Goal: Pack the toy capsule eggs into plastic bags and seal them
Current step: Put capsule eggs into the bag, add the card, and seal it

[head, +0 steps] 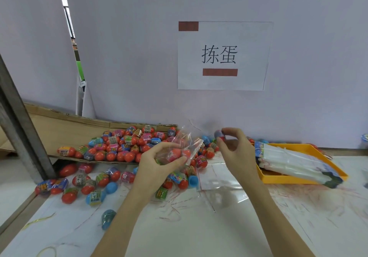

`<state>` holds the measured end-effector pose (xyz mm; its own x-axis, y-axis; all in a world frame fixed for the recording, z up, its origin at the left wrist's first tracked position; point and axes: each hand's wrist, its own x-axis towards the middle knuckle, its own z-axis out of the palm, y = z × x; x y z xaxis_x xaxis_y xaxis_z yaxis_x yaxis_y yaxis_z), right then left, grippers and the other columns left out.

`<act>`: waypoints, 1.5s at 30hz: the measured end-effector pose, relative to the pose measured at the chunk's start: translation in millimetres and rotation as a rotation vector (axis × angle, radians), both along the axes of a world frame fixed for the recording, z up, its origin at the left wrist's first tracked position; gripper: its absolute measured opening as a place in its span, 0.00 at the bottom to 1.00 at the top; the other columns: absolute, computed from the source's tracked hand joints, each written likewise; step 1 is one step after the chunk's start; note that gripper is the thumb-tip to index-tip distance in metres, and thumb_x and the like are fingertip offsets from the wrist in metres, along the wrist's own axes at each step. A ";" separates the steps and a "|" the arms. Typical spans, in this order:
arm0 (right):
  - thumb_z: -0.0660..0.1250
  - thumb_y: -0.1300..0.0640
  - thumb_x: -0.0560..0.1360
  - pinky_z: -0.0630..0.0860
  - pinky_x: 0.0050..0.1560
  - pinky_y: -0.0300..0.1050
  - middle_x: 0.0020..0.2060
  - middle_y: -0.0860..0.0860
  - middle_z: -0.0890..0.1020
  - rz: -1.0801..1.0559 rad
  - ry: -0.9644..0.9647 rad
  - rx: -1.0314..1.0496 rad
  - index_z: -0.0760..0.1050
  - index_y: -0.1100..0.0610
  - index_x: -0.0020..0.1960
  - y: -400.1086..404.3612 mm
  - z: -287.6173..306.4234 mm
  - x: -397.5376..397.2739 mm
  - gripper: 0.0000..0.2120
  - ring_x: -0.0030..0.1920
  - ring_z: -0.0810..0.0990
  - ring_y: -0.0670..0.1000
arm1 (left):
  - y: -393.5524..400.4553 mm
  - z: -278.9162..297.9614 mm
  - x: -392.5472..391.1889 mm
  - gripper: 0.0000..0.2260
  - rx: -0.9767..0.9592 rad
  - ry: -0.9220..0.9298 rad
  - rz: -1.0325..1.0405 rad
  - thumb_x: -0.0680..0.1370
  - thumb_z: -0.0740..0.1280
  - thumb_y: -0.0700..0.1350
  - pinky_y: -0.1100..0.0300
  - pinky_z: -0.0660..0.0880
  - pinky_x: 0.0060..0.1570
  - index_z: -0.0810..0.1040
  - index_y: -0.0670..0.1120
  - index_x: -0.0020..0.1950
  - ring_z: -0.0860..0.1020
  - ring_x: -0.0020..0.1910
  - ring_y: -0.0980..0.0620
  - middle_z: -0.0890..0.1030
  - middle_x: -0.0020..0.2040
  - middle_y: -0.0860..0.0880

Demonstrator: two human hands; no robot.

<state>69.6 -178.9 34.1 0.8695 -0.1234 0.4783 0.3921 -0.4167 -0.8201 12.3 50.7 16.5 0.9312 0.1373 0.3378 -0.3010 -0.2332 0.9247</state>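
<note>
Packing station in a small factory or workshop. A white partition carries a printed sign naming the station; loose eggs lie in bulk on flattened cardboard and a white table; a yellow tray holds stacked bags.

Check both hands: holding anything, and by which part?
Left hand grips a clear plastic bag round its lower part, eggs inside. Right hand pinches a capsule egg by its end, at the fingertips.
</note>
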 end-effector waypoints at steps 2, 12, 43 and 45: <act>0.71 0.52 0.81 0.83 0.48 0.39 0.52 0.45 0.84 0.110 -0.061 0.137 0.77 0.49 0.61 9.9 5.8 -7.7 0.10 0.48 0.85 0.46 | -1.4 -3.4 0.6 0.14 0.041 -0.029 -0.007 0.71 0.82 0.48 0.80 0.73 0.46 0.84 0.60 0.54 0.78 0.55 0.72 0.83 0.53 0.70; 0.72 0.60 0.79 0.79 0.47 0.32 0.50 0.41 0.84 0.270 -0.178 -0.123 0.79 0.49 0.60 34.3 6.0 -21.1 0.12 0.47 0.83 0.41 | -6.2 -6.9 1.1 0.20 0.169 -0.027 0.033 0.70 0.81 0.55 0.77 0.74 0.48 0.80 0.65 0.58 0.78 0.56 0.71 0.82 0.54 0.71; 0.70 0.61 0.80 0.76 0.48 0.31 0.50 0.42 0.79 0.243 0.012 -0.336 0.77 0.51 0.55 44.3 -17.3 -17.4 0.07 0.49 0.79 0.42 | 1.6 -7.8 1.9 0.07 0.176 -0.136 0.342 0.79 0.73 0.53 0.74 0.75 0.40 0.78 0.57 0.55 0.79 0.43 0.65 0.81 0.40 0.61; 0.71 0.59 0.80 0.73 0.49 0.28 0.50 0.42 0.77 0.266 0.035 -0.460 0.77 0.51 0.53 43.6 -18.6 -15.7 0.05 0.48 0.76 0.41 | 3.8 -7.6 3.1 0.06 0.118 -0.138 0.352 0.79 0.74 0.53 0.74 0.75 0.40 0.79 0.58 0.53 0.79 0.44 0.66 0.82 0.42 0.61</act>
<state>53.9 -135.3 15.5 0.8587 0.3194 0.4008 0.5087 -0.6261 -0.5910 15.4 54.4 8.8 0.7790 0.3924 0.4890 -0.3034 -0.4465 0.8417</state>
